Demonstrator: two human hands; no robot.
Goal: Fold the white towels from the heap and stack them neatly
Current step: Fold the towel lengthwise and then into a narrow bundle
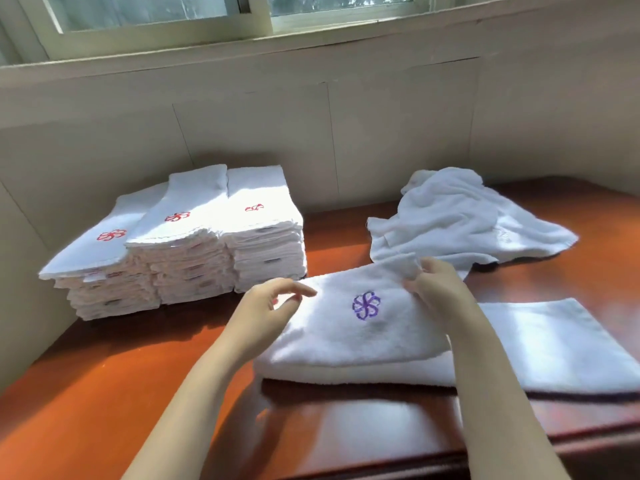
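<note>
**Purple-flower towel mid-fold between both hands**

Head view: A white terry towel with a purple flower emblem [346,337] lies near the front edge of a glossy reddish-brown wooden table [104,393], in the middle of the view. Its left part is doubled over, with the embroidered flower facing up. Its right part lies flat in a single layer, running out under the right forearm.

The right hand [436,282] pinches a raised bit of cloth at the towel's far edge between thumb and fingertips. The left hand [273,306] is at the towel's far left corner, its fingers loosely bent and apart and gripping nothing. The blur hides whether the tips touch the cloth.

Behind the right hand, towards the table's far right, sits a crumpled heap of unfolded white towels [460,220]. On the far left, against the wall, stand three tall stacks of folded white towels with red flower emblems [180,244], side by side and touching, well apart from the heap.

Cream wall panelling [381,133] rises behind the table, with a pale-framed sliding window [173,15] above it.
</note>
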